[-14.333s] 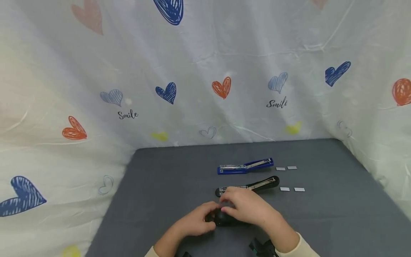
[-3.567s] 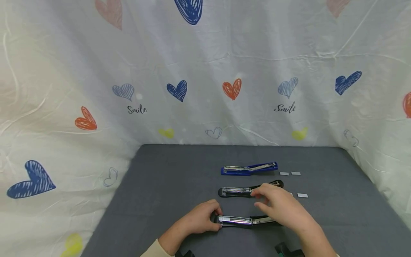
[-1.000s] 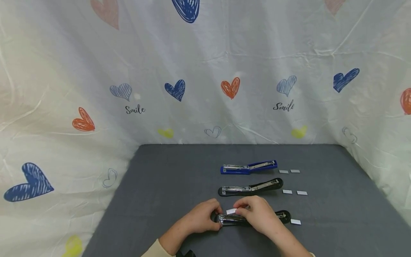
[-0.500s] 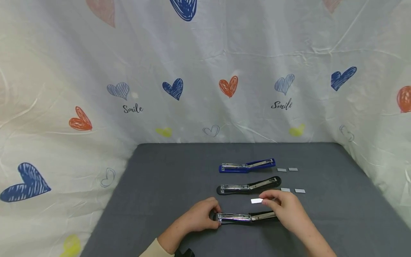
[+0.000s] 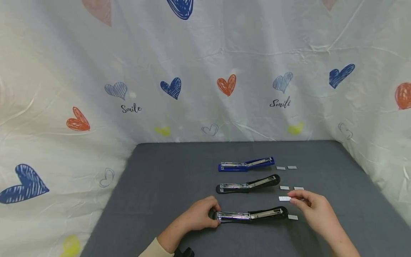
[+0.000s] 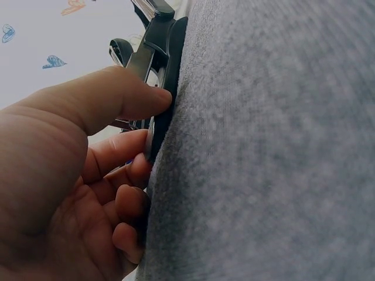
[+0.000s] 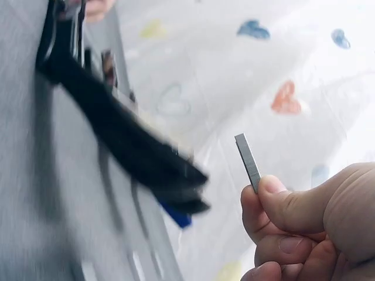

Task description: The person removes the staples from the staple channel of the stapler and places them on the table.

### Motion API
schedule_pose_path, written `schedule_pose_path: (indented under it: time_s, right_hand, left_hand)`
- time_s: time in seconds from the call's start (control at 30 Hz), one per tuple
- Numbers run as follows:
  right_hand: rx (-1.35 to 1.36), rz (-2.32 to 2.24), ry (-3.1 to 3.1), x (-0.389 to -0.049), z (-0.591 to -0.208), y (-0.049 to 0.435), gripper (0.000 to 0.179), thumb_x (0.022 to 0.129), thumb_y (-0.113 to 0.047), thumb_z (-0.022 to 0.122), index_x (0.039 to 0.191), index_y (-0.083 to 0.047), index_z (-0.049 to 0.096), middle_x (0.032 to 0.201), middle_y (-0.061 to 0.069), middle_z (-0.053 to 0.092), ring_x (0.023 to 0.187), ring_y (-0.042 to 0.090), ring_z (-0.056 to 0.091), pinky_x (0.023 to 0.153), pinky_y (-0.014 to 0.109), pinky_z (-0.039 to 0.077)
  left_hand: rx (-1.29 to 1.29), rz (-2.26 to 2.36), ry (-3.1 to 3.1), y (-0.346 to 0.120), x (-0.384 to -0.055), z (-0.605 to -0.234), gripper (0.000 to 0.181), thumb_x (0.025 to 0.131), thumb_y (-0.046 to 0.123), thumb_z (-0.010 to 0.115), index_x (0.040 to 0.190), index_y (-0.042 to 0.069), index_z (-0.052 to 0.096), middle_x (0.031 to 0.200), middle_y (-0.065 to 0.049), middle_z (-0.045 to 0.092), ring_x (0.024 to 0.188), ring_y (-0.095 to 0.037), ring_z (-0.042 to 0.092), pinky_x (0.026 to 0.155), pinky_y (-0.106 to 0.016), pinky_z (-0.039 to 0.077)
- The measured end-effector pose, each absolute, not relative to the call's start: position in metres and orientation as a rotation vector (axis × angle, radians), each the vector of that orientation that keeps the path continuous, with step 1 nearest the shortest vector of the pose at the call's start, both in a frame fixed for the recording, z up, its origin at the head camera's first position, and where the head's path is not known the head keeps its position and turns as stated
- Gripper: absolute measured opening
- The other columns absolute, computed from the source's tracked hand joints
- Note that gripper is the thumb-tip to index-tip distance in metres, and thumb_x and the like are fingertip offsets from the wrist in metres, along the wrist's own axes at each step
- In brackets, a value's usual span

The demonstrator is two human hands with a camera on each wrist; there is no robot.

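Note:
My left hand (image 5: 201, 215) grips the left end of the nearest black stapler (image 5: 236, 216), which lies folded out on the table with its silver channel facing up. In the left wrist view, the thumb presses on the black base (image 6: 174, 64) and the fingers curl round its other side. My right hand (image 5: 318, 211) pinches a short strip of staples (image 5: 284, 198) between thumb and forefinger. It holds the strip up beyond the stapler's right end; the right wrist view shows the strip (image 7: 248, 163) side-on.
A second black stapler (image 5: 232, 187) and a blue stapler (image 5: 232, 167) lie folded out farther back. Two staple strips (image 5: 280, 167) lie beside the blue one, two more (image 5: 284, 187) beside the middle one. Another strip (image 5: 293, 217) lies at the nearest stapler's right end.
Both hands earlier worked over the nearest stapler, now folded out. Since then my right hand has brought a staple strip over its channel, then carried it off rightward. My left hand keeps its grip.

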State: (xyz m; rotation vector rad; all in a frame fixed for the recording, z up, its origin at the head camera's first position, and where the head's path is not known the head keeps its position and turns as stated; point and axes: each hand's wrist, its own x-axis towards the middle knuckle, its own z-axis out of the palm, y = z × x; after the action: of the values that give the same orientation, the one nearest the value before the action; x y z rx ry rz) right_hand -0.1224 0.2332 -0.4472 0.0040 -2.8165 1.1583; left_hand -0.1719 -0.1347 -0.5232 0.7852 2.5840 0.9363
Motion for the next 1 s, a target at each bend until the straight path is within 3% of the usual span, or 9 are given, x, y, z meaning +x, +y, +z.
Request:
schedule_pose_path:
  time_s: [0.27, 0.57, 0.73, 0.83, 1.0]
  right_hand:
    - [-0.053, 1.045, -2.802, -0.114, -0.466, 0.271, 0.014, 0.097, -0.014, 0.073, 0.108, -0.007, 0.077, 0.094, 0.002, 0.074, 0.073, 0.000, 0.054, 0.062, 0.025, 0.044]
    - [-0.085, 0.994, -2.946, -0.113, -0.483, 0.293, 0.015, 0.099, -0.016, 0.070, 0.107, -0.006, 0.077, 0.097, 0.005, 0.074, 0.077, 0.003, 0.057, 0.066, 0.028, 0.046]
    - [-0.067, 0.923, -2.925, -0.110, -0.494, 0.300, 0.008, 0.095, -0.011, 0.073, 0.100, -0.008, 0.078, 0.091, 0.002, 0.074, 0.074, 0.000, 0.055, 0.067, 0.029, 0.046]
    - [-0.103, 0.898, -2.965, -0.110, -0.498, 0.304, 0.007, 0.095, -0.012, 0.073, 0.098, -0.009, 0.078, 0.093, 0.005, 0.074, 0.078, 0.008, 0.058, 0.071, 0.035, 0.047]
    - [-0.137, 0.846, -3.037, -0.111, -0.504, 0.303, 0.009, 0.094, -0.015, 0.073, 0.097, -0.009, 0.079, 0.098, 0.014, 0.075, 0.088, 0.033, 0.067, 0.077, 0.055, 0.049]
  left_hand:
    - [0.805, 0.954, 2.577, -0.136, -0.173, -0.525, 0.026, 0.079, 0.022, 0.086, 0.098, 0.023, 0.068, 0.093, 0.017, 0.054, 0.081, -0.002, 0.053, 0.076, -0.022, 0.046]
    - [0.808, 0.967, 2.583, -0.137, -0.172, -0.524, 0.026, 0.079, 0.022, 0.086, 0.097, 0.022, 0.068, 0.093, 0.016, 0.054, 0.082, -0.002, 0.053, 0.077, -0.023, 0.047]
    - [0.802, 0.968, 2.589, -0.136, -0.171, -0.525, 0.026, 0.079, 0.023, 0.086, 0.097, 0.023, 0.068, 0.093, 0.017, 0.054, 0.081, -0.002, 0.053, 0.076, -0.022, 0.046]
    - [0.811, 0.972, 2.590, -0.135, -0.171, -0.526, 0.026, 0.079, 0.023, 0.086, 0.097, 0.023, 0.068, 0.093, 0.017, 0.054, 0.081, -0.002, 0.052, 0.075, -0.022, 0.046]
    - [0.824, 0.969, 2.592, -0.134, -0.172, -0.526, 0.027, 0.078, 0.022, 0.087, 0.097, 0.023, 0.068, 0.093, 0.017, 0.055, 0.082, -0.001, 0.053, 0.076, -0.022, 0.046]
